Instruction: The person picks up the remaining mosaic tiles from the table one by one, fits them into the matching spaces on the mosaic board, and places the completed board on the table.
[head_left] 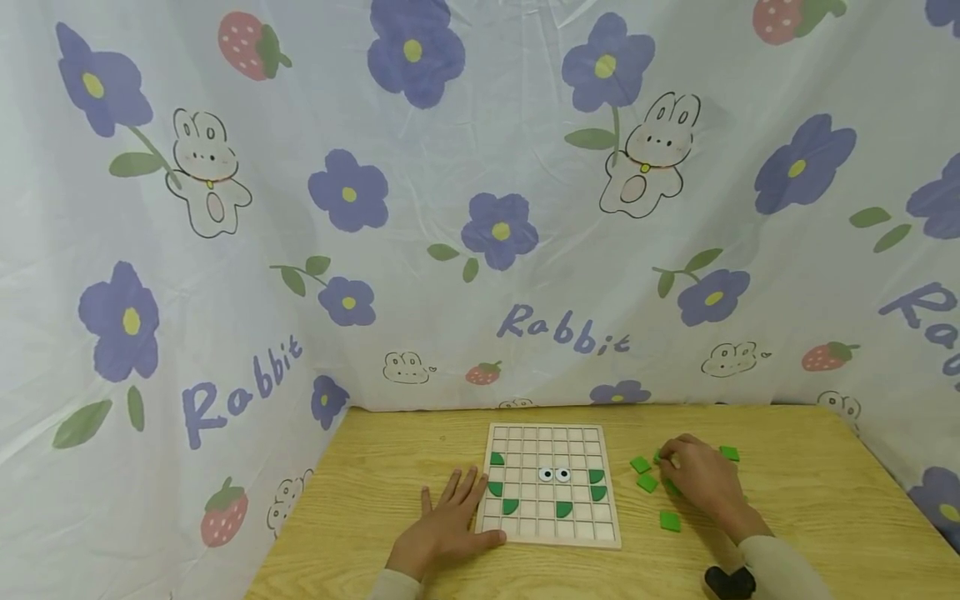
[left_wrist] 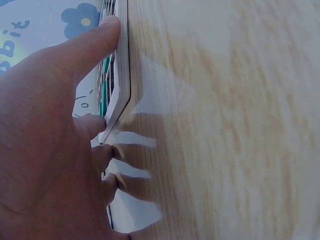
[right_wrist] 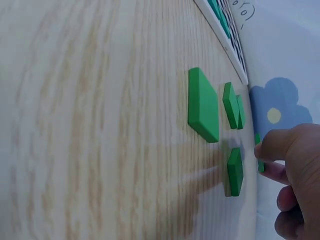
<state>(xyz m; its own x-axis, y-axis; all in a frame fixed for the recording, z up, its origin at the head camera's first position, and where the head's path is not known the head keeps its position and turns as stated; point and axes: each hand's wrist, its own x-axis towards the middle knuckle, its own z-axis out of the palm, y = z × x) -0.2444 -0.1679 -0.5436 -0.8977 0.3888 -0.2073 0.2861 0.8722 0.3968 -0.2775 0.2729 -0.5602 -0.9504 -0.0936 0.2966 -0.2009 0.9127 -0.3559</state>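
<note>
At three o'clock from the board (head_left: 546, 527), the right hand (head_left: 702, 479) pinches a green tile (right_wrist: 260, 165), mostly masked by its fingers; in the head view that hand also nearly covers a second tile (right_wrist: 235, 172). A black object (head_left: 729, 582) at four o'clock, cut off below, is hard to identify. Loose green squares (head_left: 670, 521) lie around the right hand. The left hand (head_left: 450, 525), fingers spread, sits at eight o'clock, thumb on the board's corner.
</note>
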